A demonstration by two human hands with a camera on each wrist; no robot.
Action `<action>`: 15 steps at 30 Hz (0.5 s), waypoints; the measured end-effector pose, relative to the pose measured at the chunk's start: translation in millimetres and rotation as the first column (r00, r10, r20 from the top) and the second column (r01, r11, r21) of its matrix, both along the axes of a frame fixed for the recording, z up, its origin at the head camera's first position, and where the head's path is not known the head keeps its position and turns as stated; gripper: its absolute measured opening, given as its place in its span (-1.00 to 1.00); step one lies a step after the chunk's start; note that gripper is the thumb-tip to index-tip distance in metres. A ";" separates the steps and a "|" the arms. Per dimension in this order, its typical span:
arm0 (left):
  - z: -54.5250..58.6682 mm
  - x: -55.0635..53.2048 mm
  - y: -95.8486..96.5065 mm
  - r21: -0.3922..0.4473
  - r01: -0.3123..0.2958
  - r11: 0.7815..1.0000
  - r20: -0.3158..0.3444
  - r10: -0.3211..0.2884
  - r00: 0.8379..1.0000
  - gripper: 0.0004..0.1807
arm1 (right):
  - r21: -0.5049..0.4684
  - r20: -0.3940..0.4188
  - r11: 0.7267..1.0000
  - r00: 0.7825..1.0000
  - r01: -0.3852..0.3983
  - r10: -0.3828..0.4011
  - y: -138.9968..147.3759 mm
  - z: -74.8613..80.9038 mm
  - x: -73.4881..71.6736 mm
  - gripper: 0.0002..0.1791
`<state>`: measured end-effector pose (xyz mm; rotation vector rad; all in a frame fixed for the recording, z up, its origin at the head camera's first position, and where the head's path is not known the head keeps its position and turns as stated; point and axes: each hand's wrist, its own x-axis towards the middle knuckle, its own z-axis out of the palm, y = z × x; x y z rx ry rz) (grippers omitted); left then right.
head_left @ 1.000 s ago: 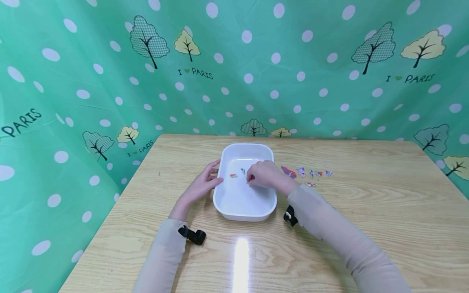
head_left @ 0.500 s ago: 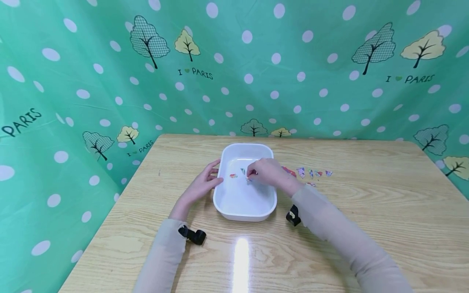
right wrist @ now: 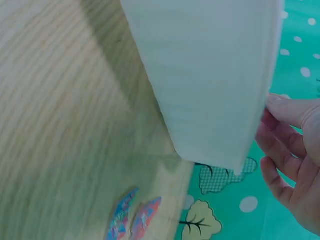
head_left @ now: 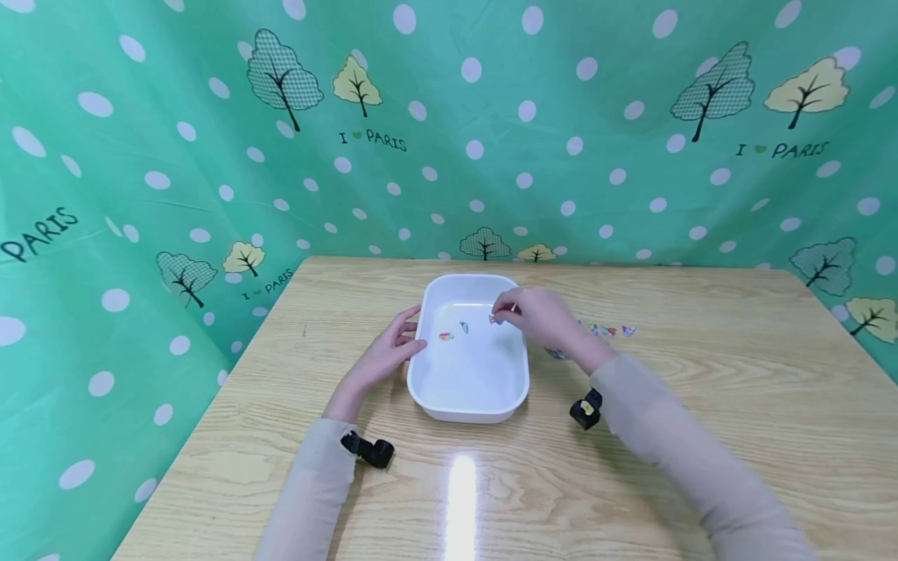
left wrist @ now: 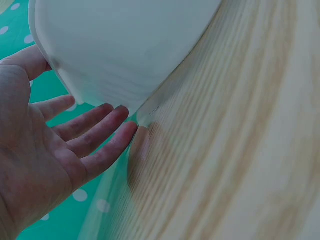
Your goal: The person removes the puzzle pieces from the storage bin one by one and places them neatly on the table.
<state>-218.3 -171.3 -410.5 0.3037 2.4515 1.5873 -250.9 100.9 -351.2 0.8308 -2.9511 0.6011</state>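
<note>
A white plastic tub [head_left: 468, 389] with rounded corners stands on the wooden table. My left hand [head_left: 389, 351] holds its left side, thumb over the rim and fingers along the outer wall; the left wrist view shows these fingers [left wrist: 97, 132] fairly straight at the tub's corner. Over the tub's right side, my right hand [head_left: 536, 314] pinches a small multicoloured sticker-like piece [head_left: 495, 319] between thumb and fingertips. Inside lie a red-orange piece [head_left: 446, 336] and a thin greenish piece [head_left: 464, 327]. The right wrist view has the tub wall hiding the piece in my right fingertips.
Several small colourful pieces [head_left: 609, 331] lie in a row on the table right of the tub, partly hidden by my right hand. A further piece [head_left: 557, 354] shows below my right wrist. A green dotted curtain [head_left: 449, 195] hangs behind the table [head_left: 701, 389].
My right hand has moved right and away from me inside the tub, lifting the small piece from the tub's middle. The left hand has stayed in place.
</note>
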 end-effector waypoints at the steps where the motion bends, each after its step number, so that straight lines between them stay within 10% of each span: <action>1: -0.1 0.1 -0.1 0.001 0.001 1.000 0.000 -0.001 1.000 -0.31 | -0.015 -0.003 1.000 1.000 0.003 -0.003 2.3 1.1 0.2 -0.86; 7: -1.2 0.0 -0.2 0.004 0.007 1.000 -0.003 -0.007 1.000 -0.31 | -0.082 0.010 0.996 0.999 0.044 -0.043 18.8 4.3 1.5 -0.86; 15: 28.1 15.3 6.1 0.002 0.025 1.000 0.036 -0.025 0.999 -0.30 | -0.132 0.040 0.987 0.995 0.095 -0.091 45.7 0.6 3.0 -0.85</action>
